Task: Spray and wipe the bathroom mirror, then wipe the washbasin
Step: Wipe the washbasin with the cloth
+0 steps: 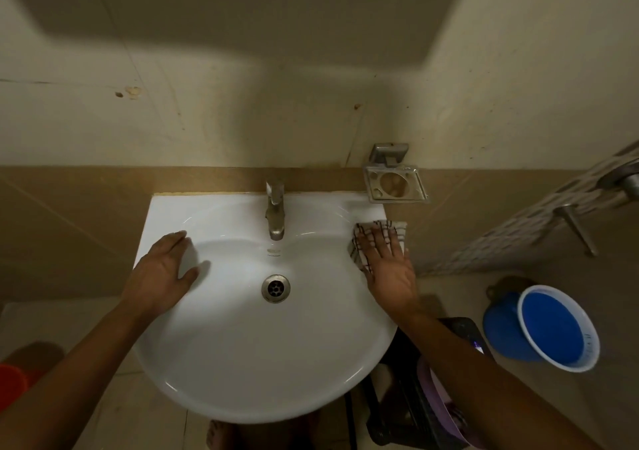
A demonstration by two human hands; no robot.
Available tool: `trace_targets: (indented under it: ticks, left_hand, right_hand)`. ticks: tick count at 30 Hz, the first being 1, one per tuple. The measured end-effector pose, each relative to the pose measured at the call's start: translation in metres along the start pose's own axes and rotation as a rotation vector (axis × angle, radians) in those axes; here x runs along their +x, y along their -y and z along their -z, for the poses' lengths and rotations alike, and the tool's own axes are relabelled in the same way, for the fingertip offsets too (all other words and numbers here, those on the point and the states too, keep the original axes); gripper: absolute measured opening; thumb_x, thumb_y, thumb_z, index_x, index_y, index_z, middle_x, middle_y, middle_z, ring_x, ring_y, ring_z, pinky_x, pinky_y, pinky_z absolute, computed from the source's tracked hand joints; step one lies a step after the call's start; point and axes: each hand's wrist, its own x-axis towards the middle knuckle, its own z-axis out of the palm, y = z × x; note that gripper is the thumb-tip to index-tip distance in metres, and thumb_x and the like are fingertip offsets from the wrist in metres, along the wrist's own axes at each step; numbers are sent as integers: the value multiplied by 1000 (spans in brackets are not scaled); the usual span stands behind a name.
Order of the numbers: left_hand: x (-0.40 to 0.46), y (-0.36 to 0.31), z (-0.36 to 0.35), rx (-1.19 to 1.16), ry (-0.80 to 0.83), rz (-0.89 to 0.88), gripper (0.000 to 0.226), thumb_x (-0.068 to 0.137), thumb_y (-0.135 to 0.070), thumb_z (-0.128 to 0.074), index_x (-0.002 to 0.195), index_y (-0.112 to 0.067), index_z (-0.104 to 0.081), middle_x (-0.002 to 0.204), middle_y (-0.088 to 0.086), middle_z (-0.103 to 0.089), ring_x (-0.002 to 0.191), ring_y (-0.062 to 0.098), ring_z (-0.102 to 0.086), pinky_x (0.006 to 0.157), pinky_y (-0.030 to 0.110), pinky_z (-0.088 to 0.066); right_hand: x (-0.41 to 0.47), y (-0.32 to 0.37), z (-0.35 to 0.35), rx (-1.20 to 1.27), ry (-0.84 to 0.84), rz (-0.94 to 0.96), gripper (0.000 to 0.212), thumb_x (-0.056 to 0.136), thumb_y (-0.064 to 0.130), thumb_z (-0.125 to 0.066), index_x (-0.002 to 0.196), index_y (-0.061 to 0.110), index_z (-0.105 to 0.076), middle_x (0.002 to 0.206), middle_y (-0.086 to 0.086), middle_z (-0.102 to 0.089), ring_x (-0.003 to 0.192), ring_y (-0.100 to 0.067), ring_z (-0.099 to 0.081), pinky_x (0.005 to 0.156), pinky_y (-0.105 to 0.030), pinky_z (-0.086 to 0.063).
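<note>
white washbasin (242, 363), beige tiled wall (207, 121); right hand (387, 270) flat on checked cloth (363, 242), left hand (162, 273) flat, grips apart.

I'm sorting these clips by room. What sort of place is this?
Most likely a small home bathroom: a white wall-hung washbasin with a metal tap, a soap holder fixed to the tiled wall, and a blue bucket on the floor.

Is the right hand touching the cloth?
Touching. The head view shows the right hand pressed flat on the checked cloth, fingers spread over it at the washbasin rim.
</note>
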Motion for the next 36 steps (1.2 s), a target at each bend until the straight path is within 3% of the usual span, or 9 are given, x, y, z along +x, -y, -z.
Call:
trace_targets:
  ticks: [5,8,11,14,18,21,27,33,36]
  left_hand:
    - [-5,-5,4,-39,-18,24,64,87,-25,-71,141,-1,-47,151,15,-43,140,32,-37,113,42,-33]
    - [-15,-9,6,-46,-25,58,66,87,-25,-71,143,-2,-45,150,16,-44,139,34,-38,112,43,-35]
    - [-30,-10,4,-48,-19,98,70,87,-27,-71,145,-2,-42,150,15,-43,139,33,-37,112,43,-35]
    - [-46,-13,0,-48,-40,136,69,87,-29,-69,144,0,-44,147,19,-45,136,37,-40,110,43,-36]
    - [-63,-15,-10,-22,-61,147,74,77,-37,-58,136,6,-51,138,25,-53,127,44,-49,107,47,-39]
    - [-73,-14,-15,2,-55,163,69,80,-31,-67,133,10,-52,136,28,-53,126,46,-49,106,51,-40]
    - [-94,-3,-16,49,-16,184,73,85,-24,-72,144,6,-40,151,22,-41,141,39,-35,116,49,-30]
    - [-97,4,-15,24,7,138,72,82,-7,-69,144,8,-38,150,24,-40,141,40,-33,116,53,-30]
    - [-100,11,-18,9,1,114,71,79,2,-67,144,9,-38,151,25,-39,142,42,-33,116,56,-27]
  right_hand:
    - [25,9,4,-22,6,45,84,92,10,-49,156,29,1,165,-2,6,151,-30,11,119,-59,-12]
    - [60,37,1,54,-38,140,84,86,7,-58,156,26,-15,164,-9,-11,150,-36,-3,117,-62,-15]
    - [76,85,-6,88,2,254,81,88,12,-60,155,27,-17,163,-8,-16,150,-37,-7,116,-63,-17]
    - [79,124,-5,203,-2,232,75,90,16,-63,154,26,-25,162,-6,-23,150,-36,-11,118,-62,-14]
    - [75,110,-9,191,-21,301,73,89,12,-63,153,24,-30,160,-6,-27,150,-35,-14,118,-60,-17]
    - [63,92,-9,166,-40,450,76,86,6,-62,153,24,-30,160,-4,-29,149,-33,-18,118,-59,-20]
    - [67,71,0,166,-69,218,74,85,4,-61,150,25,-35,156,-4,-37,148,-31,-24,114,-58,-28]
    - [22,79,-9,106,39,341,78,89,7,-57,155,28,-23,163,-3,-19,151,-33,-10,118,-60,-19]
    - [-6,62,-5,-26,347,391,63,99,15,-43,155,32,-20,165,2,-9,152,-25,2,119,-54,-8]
